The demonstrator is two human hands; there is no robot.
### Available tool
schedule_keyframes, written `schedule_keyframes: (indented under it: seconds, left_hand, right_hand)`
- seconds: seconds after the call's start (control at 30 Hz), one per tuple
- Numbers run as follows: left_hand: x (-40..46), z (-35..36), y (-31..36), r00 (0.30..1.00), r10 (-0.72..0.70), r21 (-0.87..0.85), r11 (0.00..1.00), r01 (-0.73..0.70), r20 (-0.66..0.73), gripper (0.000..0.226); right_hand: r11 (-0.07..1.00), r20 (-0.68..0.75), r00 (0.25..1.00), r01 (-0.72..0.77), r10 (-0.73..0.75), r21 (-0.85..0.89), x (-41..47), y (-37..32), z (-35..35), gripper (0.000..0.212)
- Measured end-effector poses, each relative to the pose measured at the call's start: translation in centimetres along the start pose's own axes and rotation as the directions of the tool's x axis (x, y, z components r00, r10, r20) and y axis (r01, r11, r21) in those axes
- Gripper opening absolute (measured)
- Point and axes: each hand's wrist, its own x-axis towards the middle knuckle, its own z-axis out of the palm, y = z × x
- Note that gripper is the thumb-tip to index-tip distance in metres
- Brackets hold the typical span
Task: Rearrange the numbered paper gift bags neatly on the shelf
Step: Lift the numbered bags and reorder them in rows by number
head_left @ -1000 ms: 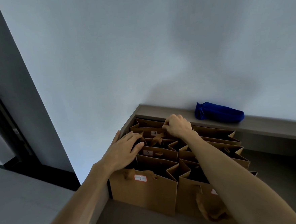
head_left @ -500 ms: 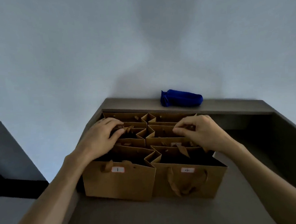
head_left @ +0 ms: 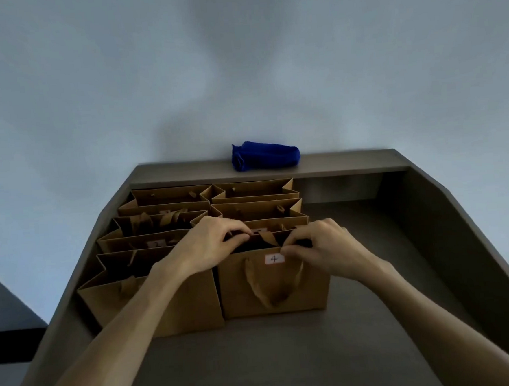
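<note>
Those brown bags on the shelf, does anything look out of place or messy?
Mostly tidy: two straight rows. The odd item is a blue cloth bundle lying on the ledge behind them. The bag marked 4 has its front handle drooping outside, where both hands, left hand and right hand, pinch its rim.

Brown paper gift bags (head_left: 194, 299) stand upright in two touching columns.

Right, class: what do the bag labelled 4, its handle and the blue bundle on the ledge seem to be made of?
Bag labelled 4: brown kraft-style paper, matt, with crisp folded gussets and creases. Its handle: a flat tan strip, probably ribbon or paper tape, since it droops in a soft loop. Blue bundle: probably fabric, matt and soft-looking, with rounded, gathered folds.
</note>
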Motion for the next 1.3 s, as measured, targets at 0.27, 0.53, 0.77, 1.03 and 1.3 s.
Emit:
schedule_keyframes:
  seconds: [0.27, 0.53, 0.77, 1.03, 1.3]
  left_hand:
    - [0.6, -0.2, -0.3, 0.999, -0.054, -0.019, 0.998, 0.053, -0.007, 0.022]
    - [-1.1, 0.3, -0.4, 0.988, -0.143, -0.032, 0.989, 0.141, -0.056, 0.034]
    - [-1.9, 1.1, -0.5, 0.979, -0.187, -0.011, 0.982, 0.187, -0.078, 0.022]
    - [-1.9, 1.2, -0.5, 0.976, -0.201, -0.023, 0.980, 0.200, -0.080, 0.021]
    - [-1.7, 1.2, -0.4, 0.972, -0.219, -0.040, 0.976, 0.216, -0.085, 0.021]
  right_hand:
    - [0.994, 0.010, 0.999, -0.054, 0.054, 0.097, 1.7, 0.5, -0.1, 0.022]
    - [0.988, 0.073, 0.996, 0.030, -0.042, 0.155, -0.8, -1.0, 0.8, 0.016]
    - [0.990, -0.207, 0.978, 0.035, -0.006, 0.137, 1.4, -1.2, -1.2, 0.026]
    - [0.976, -0.097, 0.990, -0.120, 0.103, -0.182, 8.5, 2.1, -1.4, 0.025]
    - [0.974, -0.071, 0.990, -0.135, 0.124, -0.184, 9.6, 2.2, -1.7, 0.025]
